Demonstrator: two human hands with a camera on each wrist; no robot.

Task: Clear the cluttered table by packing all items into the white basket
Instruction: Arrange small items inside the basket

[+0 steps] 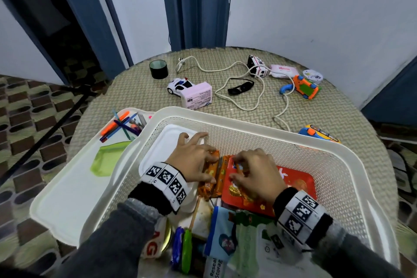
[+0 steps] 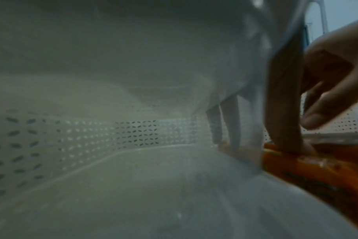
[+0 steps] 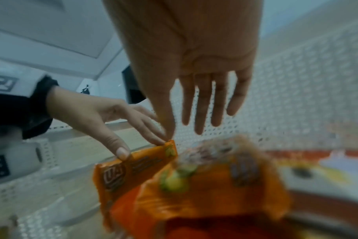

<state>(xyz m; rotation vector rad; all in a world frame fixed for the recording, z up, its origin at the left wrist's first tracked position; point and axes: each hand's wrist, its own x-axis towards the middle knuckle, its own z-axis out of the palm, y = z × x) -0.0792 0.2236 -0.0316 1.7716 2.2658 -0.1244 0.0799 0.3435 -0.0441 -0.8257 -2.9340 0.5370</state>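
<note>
While the left hand (image 1: 191, 160) pinches the left orange snack packet (image 1: 208, 172) between thumb and fingertips (image 3: 121, 151), its wrist lies over a white lidded container (image 1: 167, 142) set against the left wall of the white basket (image 1: 282, 133). Just beside it, the right hand (image 1: 255, 172) hangs palm down with straight, relaxed fingers (image 3: 202, 110) over a second orange packet (image 1: 223, 169) and a red packet (image 1: 300, 184); the right wrist view shows them spread and gripping nothing, though the head view cannot settle whether the tips touch the wrappers. Both orange packets stand side by side in the middle of the basket, touching each other, with the red packet flat at their right. Nearer the person the basket holds a blue-and-white pouch (image 1: 222, 239), a green strip (image 1: 186, 250) and a jar with a gold lid (image 1: 165, 236). Beside the basket on the left lies a white tray (image 1: 67, 189) carrying pens (image 1: 119, 126) and a green pouch (image 1: 108, 158). Further out on the woven table (image 1: 316, 117) rest a roll of dark tape (image 1: 158, 69), a toy police car (image 1: 179, 86) touching a pink box (image 1: 197, 98), a white cord (image 1: 259, 97), black sunglasses (image 1: 240, 88), a toy ambulance (image 1: 257, 66), a wipes pack (image 1: 282, 71) and an orange toy (image 1: 306, 87).
</note>
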